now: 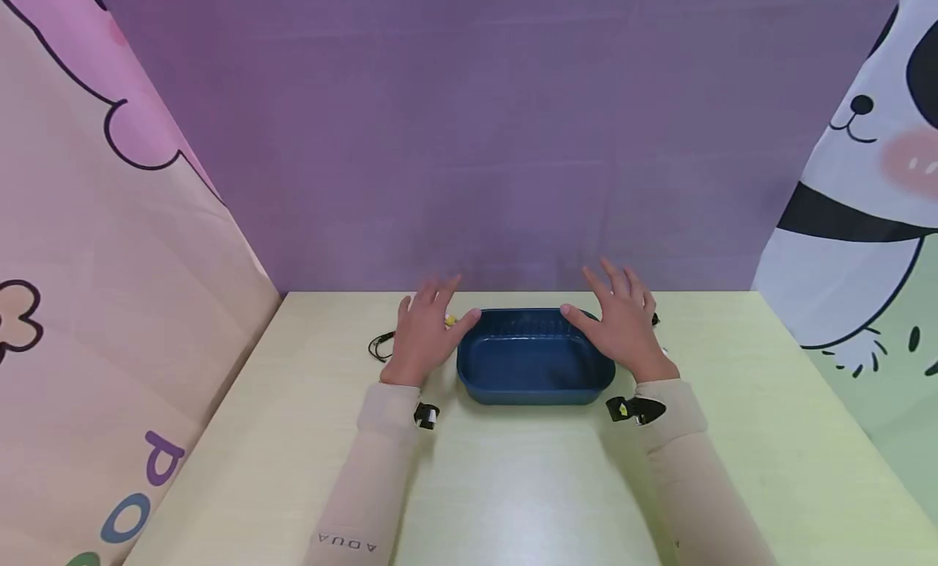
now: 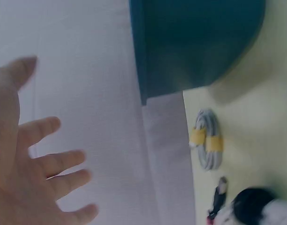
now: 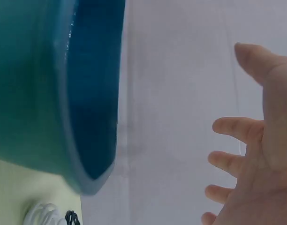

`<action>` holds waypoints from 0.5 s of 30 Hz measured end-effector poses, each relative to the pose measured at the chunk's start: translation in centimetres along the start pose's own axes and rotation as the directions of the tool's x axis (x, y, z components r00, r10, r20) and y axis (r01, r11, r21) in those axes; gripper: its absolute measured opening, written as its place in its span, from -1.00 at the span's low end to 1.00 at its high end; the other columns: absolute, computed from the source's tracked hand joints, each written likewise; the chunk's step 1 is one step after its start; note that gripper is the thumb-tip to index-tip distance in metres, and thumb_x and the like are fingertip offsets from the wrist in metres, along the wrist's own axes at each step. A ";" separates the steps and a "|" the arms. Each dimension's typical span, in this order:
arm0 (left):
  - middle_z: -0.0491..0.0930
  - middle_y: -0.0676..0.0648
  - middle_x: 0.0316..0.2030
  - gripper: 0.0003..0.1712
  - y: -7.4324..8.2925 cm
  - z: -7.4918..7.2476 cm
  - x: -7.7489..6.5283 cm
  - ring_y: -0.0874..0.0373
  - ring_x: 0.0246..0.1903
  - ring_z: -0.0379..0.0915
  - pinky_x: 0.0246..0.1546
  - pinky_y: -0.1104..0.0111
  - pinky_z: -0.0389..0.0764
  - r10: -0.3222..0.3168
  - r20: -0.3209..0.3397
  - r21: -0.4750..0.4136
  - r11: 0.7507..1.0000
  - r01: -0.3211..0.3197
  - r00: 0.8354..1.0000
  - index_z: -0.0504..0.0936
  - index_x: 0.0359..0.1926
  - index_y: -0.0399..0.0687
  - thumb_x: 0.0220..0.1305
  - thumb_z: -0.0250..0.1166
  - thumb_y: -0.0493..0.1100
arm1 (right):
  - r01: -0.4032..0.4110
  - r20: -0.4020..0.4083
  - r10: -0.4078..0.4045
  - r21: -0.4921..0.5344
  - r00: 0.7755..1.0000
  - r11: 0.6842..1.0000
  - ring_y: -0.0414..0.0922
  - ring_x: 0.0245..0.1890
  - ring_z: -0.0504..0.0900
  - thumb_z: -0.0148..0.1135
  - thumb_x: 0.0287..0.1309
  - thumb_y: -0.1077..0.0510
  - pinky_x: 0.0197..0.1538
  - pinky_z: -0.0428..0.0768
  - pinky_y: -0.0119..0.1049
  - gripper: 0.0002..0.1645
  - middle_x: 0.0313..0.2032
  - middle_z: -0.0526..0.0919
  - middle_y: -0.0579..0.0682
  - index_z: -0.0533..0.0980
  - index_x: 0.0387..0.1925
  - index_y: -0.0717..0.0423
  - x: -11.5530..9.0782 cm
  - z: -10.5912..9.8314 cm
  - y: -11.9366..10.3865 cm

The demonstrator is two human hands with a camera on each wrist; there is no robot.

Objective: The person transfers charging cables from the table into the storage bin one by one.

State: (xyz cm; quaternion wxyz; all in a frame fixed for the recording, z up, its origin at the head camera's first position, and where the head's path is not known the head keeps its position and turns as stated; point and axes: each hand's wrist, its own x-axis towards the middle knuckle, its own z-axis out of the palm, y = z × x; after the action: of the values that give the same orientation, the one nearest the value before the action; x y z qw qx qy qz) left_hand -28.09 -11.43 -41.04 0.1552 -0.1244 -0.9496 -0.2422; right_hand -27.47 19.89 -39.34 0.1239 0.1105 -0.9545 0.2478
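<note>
A blue rectangular basin [image 1: 535, 395] with rounded corners stands on the table, its inside visibly bare. To its left is my left hand [image 1: 423, 338], fingers spread, thumb near the basin's rim. My right hand [image 1: 623, 330] mirrors it on the other side with spread fingers. In both wrist views the fingers are apart from the basin and hold nothing. Beyond the basin's left end lies a bundled grey cable [image 2: 210, 145] with yellow ties. The left hand partly hides a black cord [image 1: 379, 350] in the head view.
The right wrist view catches a coiled white cable [image 3: 42, 214] and a black cable [image 3: 72, 218] on the table. A black-tipped connector [image 2: 219, 194] and a blurred black-and-white object [image 2: 253, 206] lie left of the basin. A purple backdrop [image 1: 469, 142] rises behind the table [image 1: 506, 484].
</note>
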 end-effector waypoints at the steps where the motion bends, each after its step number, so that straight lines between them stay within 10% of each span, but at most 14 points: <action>1: 0.40 -0.20 0.44 -0.25 0.0 0.2 -0.3 -0.14 0.40 0.37 0.40 -0.15 0.32 -0.002 -0.031 -0.025 1.000 0.001 1.000 0.35 0.51 0.12 0.43 0.16 0.30 | -0.003 -0.003 0.003 0.019 1.000 1.000 0.33 0.59 -0.23 0.14 0.36 -0.36 0.42 -0.19 0.52 -0.04 0.62 -0.07 0.16 0.15 0.59 -0.02 -0.2 -0.1 0.1; 5: 0.74 -0.13 -0.01 -0.55 -0.1 1.1 -1.1 -0.02 -0.13 0.69 -0.15 0.08 0.65 -0.042 -0.140 -0.103 0.994 0.027 0.989 0.67 0.19 0.01 0.41 0.25 0.10 | 0.001 -0.001 -0.001 0.083 1.000 0.997 0.37 0.54 -0.09 0.18 0.41 -0.19 0.39 -0.08 0.51 -0.19 0.57 0.06 0.26 0.25 0.53 0.06 -0.7 -0.6 1.0; 15: 0.60 -0.01 -0.54 -0.84 -0.2 3.7 -1.6 0.14 -0.60 0.43 -0.56 0.33 0.37 -0.186 -0.166 -0.201 0.968 0.152 0.968 0.71 -0.21 -0.02 0.39 0.27 -0.07 | -0.032 0.036 0.027 0.162 0.999 0.986 0.34 0.25 0.43 0.05 0.51 0.06 0.24 0.45 0.28 -0.48 0.29 0.40 0.37 0.42 0.33 0.30 -1.0 -1.4 5.0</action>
State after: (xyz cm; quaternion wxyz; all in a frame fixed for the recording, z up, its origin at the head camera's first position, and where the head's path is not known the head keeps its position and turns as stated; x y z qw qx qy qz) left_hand -27.53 -9.97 -44.80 0.2082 -0.0340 -0.9115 -0.3531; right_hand -27.61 25.05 -40.70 0.0949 0.1103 -0.9346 0.3247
